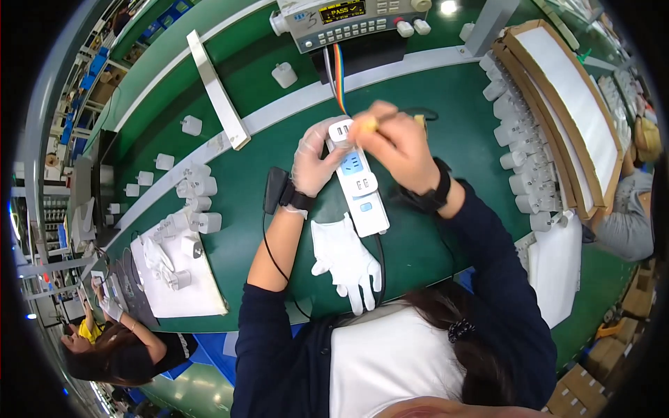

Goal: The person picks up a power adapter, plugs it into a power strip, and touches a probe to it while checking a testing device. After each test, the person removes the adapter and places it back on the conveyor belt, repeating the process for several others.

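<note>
A white power strip with blue socket areas lies lengthwise before me on the green tabletop. My left hand, in a thin translucent glove, closes round the strip's far end, thumb across its edge. Over that end is my right hand, somewhat blurred, with yellow covers on fingertips. Its fingers are curled into a pinch, and whatever they may hold is hidden. A rainbow ribbon cable runs from the bench test instrument down toward the strip. Beside the strip's near end lies an empty white glove.
White plug adapters cluster at left, some near a white sheet. More adapters line the right side beside a cardboard tray. A white bar lies at the far left. Other people sit at both sides.
</note>
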Demonstrator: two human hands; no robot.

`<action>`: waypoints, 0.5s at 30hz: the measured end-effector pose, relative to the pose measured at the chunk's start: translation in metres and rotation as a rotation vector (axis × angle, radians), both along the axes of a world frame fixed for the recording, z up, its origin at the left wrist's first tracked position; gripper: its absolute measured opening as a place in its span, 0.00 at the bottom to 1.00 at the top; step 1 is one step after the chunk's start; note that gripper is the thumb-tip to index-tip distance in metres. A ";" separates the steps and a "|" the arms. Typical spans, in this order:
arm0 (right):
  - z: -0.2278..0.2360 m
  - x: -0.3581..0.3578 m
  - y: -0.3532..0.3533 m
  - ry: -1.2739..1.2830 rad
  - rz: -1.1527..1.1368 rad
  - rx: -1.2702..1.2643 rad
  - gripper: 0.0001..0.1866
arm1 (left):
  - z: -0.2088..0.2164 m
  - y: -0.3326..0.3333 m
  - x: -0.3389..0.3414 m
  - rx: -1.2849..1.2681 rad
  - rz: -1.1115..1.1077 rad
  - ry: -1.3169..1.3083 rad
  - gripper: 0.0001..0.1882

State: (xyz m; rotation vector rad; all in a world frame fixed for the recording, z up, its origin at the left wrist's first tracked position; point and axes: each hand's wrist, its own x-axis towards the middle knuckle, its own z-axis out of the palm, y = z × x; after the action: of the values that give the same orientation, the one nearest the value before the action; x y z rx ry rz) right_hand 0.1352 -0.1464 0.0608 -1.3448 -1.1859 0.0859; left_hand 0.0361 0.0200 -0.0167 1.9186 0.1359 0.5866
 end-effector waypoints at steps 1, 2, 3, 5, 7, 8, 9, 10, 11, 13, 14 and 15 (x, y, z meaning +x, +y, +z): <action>-0.010 -0.007 -0.009 0.019 0.061 -0.104 0.06 | 0.000 0.003 0.000 -0.005 0.012 0.000 0.21; -0.015 -0.013 -0.017 0.041 0.114 -0.211 0.06 | -0.002 0.002 0.000 0.027 0.012 0.009 0.21; -0.016 -0.016 -0.021 0.042 0.118 -0.218 0.06 | -0.003 0.002 0.000 0.060 0.011 0.019 0.21; -0.017 -0.024 -0.026 0.000 0.085 -0.271 0.05 | -0.003 -0.001 -0.003 0.091 0.016 0.033 0.22; -0.017 -0.032 -0.032 -0.019 0.077 -0.293 0.04 | 0.002 -0.006 -0.008 -0.142 0.018 -0.090 0.22; -0.018 -0.034 -0.034 -0.030 0.068 -0.296 0.04 | 0.007 -0.005 -0.008 -0.251 0.016 -0.156 0.22; -0.022 -0.032 -0.031 -0.033 0.056 -0.297 0.04 | 0.018 0.001 -0.003 -0.242 0.017 -0.151 0.22; -0.025 -0.030 -0.029 -0.036 0.043 -0.296 0.05 | 0.032 0.008 0.005 -0.279 0.110 -0.167 0.23; -0.026 -0.031 -0.028 -0.035 0.053 -0.283 0.05 | 0.042 0.017 0.008 -0.312 0.212 -0.188 0.23; -0.026 -0.034 -0.031 0.024 0.062 -0.316 0.05 | 0.043 0.069 0.022 0.166 0.293 -0.164 0.24; -0.024 -0.035 -0.031 0.048 0.075 -0.329 0.06 | 0.044 0.100 0.026 0.636 0.363 -0.125 0.24; -0.022 -0.037 -0.033 0.041 0.087 -0.317 0.06 | 0.041 0.126 0.031 0.649 0.375 -0.129 0.24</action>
State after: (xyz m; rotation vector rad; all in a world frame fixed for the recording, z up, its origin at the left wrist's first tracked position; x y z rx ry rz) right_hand 0.0986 -0.1797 0.0392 -1.5576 -1.2314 0.3746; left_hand 0.0676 0.1465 0.0245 2.4918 0.2483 1.1048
